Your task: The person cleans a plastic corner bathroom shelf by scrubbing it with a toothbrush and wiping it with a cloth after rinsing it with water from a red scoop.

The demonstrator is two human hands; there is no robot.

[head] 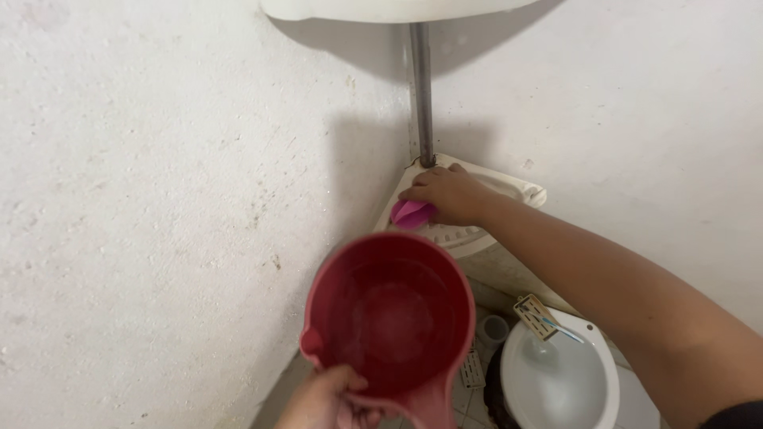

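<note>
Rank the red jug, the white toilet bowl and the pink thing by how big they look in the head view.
1. red jug, though it is nearest the camera, so its lead is unsure
2. white toilet bowl, partly cut off
3. pink thing, mostly hidden under the right hand

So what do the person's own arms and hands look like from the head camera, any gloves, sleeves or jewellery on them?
Both hands are bare, with no gloves. The right hand shows no rings on the visible fingers and no watch or band at the wrist; the forearm is uncovered, with only a dark sleeve edge at the frame's bottom corner. Only part of the left hand is in frame, also ungloved; its wrist and arm are cut off.
</note>
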